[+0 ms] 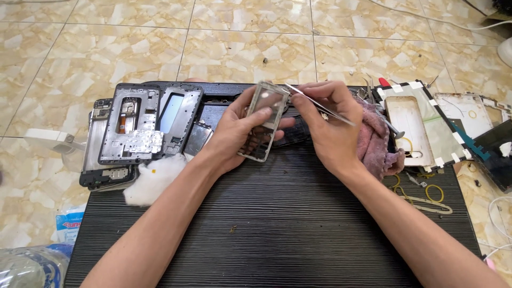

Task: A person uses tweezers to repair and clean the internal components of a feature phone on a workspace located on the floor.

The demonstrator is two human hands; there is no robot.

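Above the middle of a dark ribbed surface (277,224), two hands close together, fingertips almost meeting. Left hand (234,133) clamped on one silver phone frame (265,121), thumb across its front and fingers behind, frame held nearly upright and raised off the surface. Right hand (330,128) pinched on one pair of tweezers (320,106), thin metal tips laid against the frame's upper right corner, wrist bent inward. Both forearms bare, stretched up from the lower edge and converging.

At the far left, three more phone frames in a loose overlapping stack: one black-rimmed frame with a pale blue opening (178,117), one grey metal midframe (130,125), one darker frame (101,160) beneath, partly over the surface's edge. Just below them, one wad of white cotton (152,178). Beside the right wrist, one crumpled pink cloth (381,144). Further right, one white back cover (410,130) lying flat, and several yellow rubber bands (434,193), count unclear. Underneath everything, beige tiled floor (240,42).
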